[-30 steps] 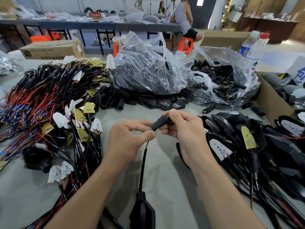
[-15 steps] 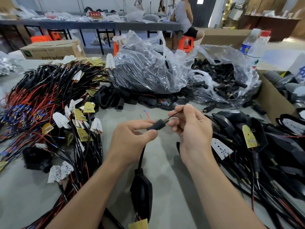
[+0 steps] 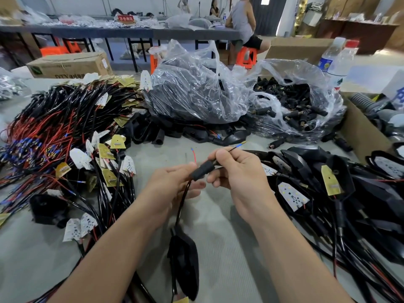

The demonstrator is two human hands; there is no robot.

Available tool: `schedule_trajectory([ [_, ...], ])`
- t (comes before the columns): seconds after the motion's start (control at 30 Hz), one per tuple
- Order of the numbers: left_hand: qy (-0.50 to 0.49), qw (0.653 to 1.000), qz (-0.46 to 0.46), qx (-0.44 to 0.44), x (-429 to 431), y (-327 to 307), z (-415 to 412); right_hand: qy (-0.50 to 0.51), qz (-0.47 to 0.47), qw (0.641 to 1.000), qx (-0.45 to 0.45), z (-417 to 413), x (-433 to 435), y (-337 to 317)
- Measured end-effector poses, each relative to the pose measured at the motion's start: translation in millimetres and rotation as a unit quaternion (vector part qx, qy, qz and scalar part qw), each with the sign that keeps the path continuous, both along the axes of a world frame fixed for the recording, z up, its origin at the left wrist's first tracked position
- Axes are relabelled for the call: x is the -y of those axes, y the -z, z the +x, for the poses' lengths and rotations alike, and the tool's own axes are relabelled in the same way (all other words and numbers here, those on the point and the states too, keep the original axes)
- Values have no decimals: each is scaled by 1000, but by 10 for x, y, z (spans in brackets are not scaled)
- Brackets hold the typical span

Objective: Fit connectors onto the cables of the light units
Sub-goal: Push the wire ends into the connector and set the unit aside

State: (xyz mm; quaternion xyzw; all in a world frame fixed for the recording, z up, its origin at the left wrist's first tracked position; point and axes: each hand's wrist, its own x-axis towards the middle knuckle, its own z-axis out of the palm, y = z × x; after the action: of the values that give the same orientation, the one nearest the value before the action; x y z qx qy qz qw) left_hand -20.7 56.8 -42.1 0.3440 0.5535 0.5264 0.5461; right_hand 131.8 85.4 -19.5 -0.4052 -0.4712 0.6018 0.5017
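Observation:
A black connector sleeve (image 3: 202, 170) sits on a black cable (image 3: 182, 200) between my two hands. My left hand (image 3: 172, 189) pinches the sleeve's lower end. My right hand (image 3: 239, 176) grips its upper end together with a thin black wire (image 3: 237, 147) that sticks out past my fingers, tipped blue and brass. A thin red wire (image 3: 193, 155) with a blue tip rises beside my left thumb. The cable runs down to a black light unit (image 3: 185, 261) hanging near the bottom edge.
A heap of red and black wired LED boards (image 3: 65, 136) fills the left. Finished black light units (image 3: 341, 189) are piled on the right. Clear bags of connectors (image 3: 293, 106) and black housings (image 3: 196, 95) lie behind, with a cardboard box (image 3: 363, 130) and water bottles (image 3: 336, 62) at far right.
The sleeve has slid down the cable, and the red and black wire ends now stick out of its top. The light unit has risen nearer to my hands.

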Motion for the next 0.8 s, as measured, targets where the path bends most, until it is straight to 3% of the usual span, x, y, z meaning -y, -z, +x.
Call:
schedule_trajectory([
  [0.13,-22,1000,19,10,-18,-15,-43,-62,11,998,32,-43,56,28],
  [0.23,-107,993,43,-5,-28,-17,-44,-17,19,999,46,-45,54,50],
  [0.37,-167,977,133,-22,-48,-45,-71,43,-13,999,0,15,-13,40],
  [0.7,-153,969,190,-33,21,-115,-17,89,-11,996,-23,76,-74,54],
  [0.8,-155,962,209,-82,31,-105,8,106,-23,992,-59,104,-91,52],
])
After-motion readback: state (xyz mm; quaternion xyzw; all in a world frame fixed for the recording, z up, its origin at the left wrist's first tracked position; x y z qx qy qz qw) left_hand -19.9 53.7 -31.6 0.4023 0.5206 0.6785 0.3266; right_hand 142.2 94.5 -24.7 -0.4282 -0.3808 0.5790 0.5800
